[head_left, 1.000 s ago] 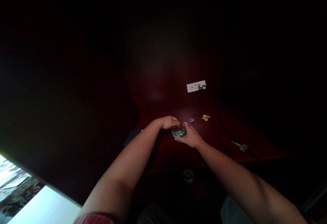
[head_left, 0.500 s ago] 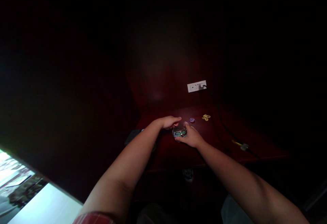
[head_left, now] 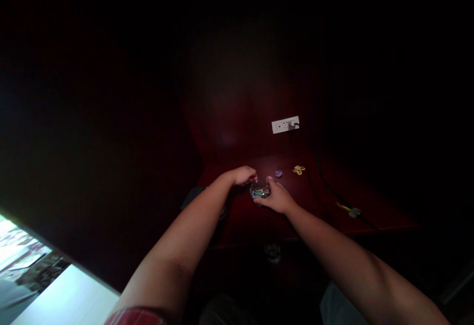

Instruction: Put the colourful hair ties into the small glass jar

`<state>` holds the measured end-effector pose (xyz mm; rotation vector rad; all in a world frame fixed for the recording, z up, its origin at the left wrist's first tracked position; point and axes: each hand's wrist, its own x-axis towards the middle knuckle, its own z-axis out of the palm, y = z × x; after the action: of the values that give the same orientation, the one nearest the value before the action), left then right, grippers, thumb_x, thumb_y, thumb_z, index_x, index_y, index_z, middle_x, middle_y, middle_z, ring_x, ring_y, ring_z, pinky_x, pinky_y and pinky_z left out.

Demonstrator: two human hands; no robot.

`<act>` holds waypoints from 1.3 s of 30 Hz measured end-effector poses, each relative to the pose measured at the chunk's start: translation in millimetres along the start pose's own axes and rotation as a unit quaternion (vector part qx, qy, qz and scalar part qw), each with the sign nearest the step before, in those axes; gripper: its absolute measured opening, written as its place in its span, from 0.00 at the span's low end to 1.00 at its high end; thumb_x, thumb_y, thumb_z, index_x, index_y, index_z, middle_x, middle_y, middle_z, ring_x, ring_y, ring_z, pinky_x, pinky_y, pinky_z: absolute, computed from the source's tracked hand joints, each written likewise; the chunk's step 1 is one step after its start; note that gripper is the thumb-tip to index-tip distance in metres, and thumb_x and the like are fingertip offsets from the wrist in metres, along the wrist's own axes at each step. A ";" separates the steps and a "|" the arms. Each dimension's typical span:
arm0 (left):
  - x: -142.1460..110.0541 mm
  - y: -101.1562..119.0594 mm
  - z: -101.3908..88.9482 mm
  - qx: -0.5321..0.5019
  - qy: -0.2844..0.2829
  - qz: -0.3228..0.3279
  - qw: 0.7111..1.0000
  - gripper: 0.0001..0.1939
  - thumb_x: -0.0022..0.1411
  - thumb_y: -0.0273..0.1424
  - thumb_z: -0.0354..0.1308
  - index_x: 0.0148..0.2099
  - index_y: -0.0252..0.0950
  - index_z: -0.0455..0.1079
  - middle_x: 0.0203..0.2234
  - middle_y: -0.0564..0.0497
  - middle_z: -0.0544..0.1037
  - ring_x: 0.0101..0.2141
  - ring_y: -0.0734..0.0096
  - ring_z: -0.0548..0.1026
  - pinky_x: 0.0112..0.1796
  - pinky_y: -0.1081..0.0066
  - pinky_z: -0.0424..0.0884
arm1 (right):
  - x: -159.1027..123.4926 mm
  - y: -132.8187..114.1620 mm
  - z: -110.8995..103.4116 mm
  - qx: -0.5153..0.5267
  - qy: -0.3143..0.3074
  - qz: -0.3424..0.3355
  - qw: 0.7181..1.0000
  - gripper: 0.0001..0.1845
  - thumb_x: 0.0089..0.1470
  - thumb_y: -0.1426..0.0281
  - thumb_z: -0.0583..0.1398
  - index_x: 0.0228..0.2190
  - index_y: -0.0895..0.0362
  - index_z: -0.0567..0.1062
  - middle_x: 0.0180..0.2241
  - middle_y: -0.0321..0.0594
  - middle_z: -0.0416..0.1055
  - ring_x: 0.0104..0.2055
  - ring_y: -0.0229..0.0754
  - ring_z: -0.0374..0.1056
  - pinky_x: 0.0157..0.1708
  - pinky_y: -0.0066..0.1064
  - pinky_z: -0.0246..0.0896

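A small clear container point(head_left: 260, 186) with green and other coloured bands inside stands on the dark red desk point(head_left: 244, 228). My right hand point(head_left: 278, 198) is wrapped around its right side, thumb at the front. At its far left rim, my left hand point(head_left: 243, 175) has its fingers curled together and pointing down; whatever they pinch, if anything, is too small to make out. A small pink item point(head_left: 269, 178) shows just beyond my right fingers. Behind lie a purple bundle of bands point(head_left: 278, 173) and a loose pile of yellow bands point(head_left: 298, 170).
A white wall socket point(head_left: 285, 125) holds a plug, and a dark cable point(head_left: 326, 185) runs down the right side to a grey piece with a yellow strip point(head_left: 354, 213). Partly behind my left arm is a dark flat object point(head_left: 192, 197). A white surface point(head_left: 70, 298) shows at lower left.
My left fingers stretched out over the container, then curled and drew back left to its rim. My right hand stays on the container. The purple and yellow bands have not moved.
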<state>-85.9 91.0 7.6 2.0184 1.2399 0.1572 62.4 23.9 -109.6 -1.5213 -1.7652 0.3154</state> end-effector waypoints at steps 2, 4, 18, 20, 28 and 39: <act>-1.3 -0.3 -1.3 -0.014 -0.010 0.010 1.000 0.13 0.58 0.33 0.43 0.30 0.33 0.66 0.18 0.56 0.60 0.16 0.79 0.55 0.18 0.76 0.52 | -0.1 -0.4 -0.3 0.000 0.000 0.000 1.000 0.45 0.33 0.43 0.63 0.48 0.57 0.67 0.46 0.50 0.70 0.50 0.52 0.66 0.47 0.37 0.61; -2.3 -0.9 -3.0 -0.006 -0.010 0.033 0.999 0.14 0.58 0.32 0.42 0.31 0.33 0.67 0.19 0.55 0.61 0.18 0.78 0.57 0.19 0.77 0.54 | -0.3 -0.7 -0.4 0.000 0.001 -0.001 1.000 0.45 0.33 0.42 0.63 0.48 0.58 0.67 0.46 0.51 0.69 0.51 0.53 0.66 0.48 0.37 0.61; -3.7 -6.8 -7.9 0.081 0.018 0.138 0.987 0.15 0.52 0.29 0.47 0.33 0.31 0.75 0.21 0.54 0.70 0.23 0.76 0.63 0.27 0.76 0.60 | -1.7 -1.5 -1.2 0.007 0.004 -0.018 1.000 0.45 0.33 0.45 0.65 0.49 0.58 0.66 0.46 0.51 0.69 0.51 0.53 0.65 0.48 0.38 0.60; -2.6 -8.2 -8.7 0.089 0.024 0.153 0.984 0.16 0.52 0.29 0.47 0.35 0.31 0.75 0.24 0.52 0.73 0.25 0.76 0.65 0.29 0.76 0.62 | -1.6 -0.7 -0.6 0.013 0.003 -0.029 0.999 0.45 0.33 0.45 0.65 0.49 0.57 0.66 0.46 0.50 0.69 0.51 0.53 0.65 0.48 0.38 0.60; -7.9 -5.1 -7.6 0.070 0.007 0.156 0.985 0.17 0.55 0.33 0.53 0.42 0.29 0.76 0.32 0.48 0.79 0.31 0.73 0.72 0.36 0.75 0.66 | -2.1 -1.6 -1.6 0.014 0.001 -0.028 0.999 0.44 0.34 0.45 0.65 0.48 0.58 0.66 0.46 0.51 0.69 0.51 0.54 0.66 0.48 0.39 0.61; -5.1 -12.2 -4.1 0.027 0.035 0.171 0.984 0.20 0.48 0.41 0.63 0.35 0.27 0.75 0.22 0.51 0.72 0.22 0.78 0.64 0.26 0.76 0.59 | -2.0 -2.2 -1.4 0.025 -0.002 -0.018 1.000 0.43 0.33 0.46 0.66 0.48 0.57 0.66 0.45 0.49 0.70 0.51 0.53 0.66 0.48 0.38 0.61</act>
<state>-99.2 92.1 3.9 2.2775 0.9373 0.3643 61.8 21.1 -108.1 -1.4531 -1.7733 0.3435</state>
